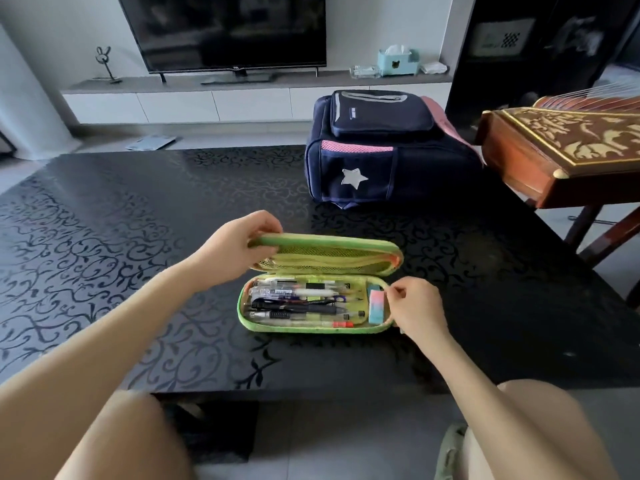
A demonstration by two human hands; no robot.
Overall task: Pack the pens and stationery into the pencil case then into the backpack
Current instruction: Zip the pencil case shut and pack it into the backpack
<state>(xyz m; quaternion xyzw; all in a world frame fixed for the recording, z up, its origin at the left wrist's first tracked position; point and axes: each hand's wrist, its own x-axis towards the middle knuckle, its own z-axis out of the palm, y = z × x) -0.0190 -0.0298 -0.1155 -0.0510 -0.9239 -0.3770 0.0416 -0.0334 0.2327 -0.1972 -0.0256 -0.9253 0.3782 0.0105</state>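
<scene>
A green pencil case [311,328] lies open on the black table [104,237], its lid [332,241] half raised. Several pens [298,303] lie side by side in the tray, with a pink-and-teal eraser [376,307] at its right end. My left hand [242,244] grips the lid's left end. My right hand [414,306] pinches at the case's right rim beside the eraser, probably on the zipper pull, which is hidden by the fingers. A navy and pink backpack [381,150] lies zipped shut at the table's far side.
A carved wooden zither [561,150] on a stand juts in at the right, close to the backpack. Beyond the table are a TV [225,29] on a low white console, a tissue box [398,60] and papers [150,143] on the floor. My knees sit at the table's near edge.
</scene>
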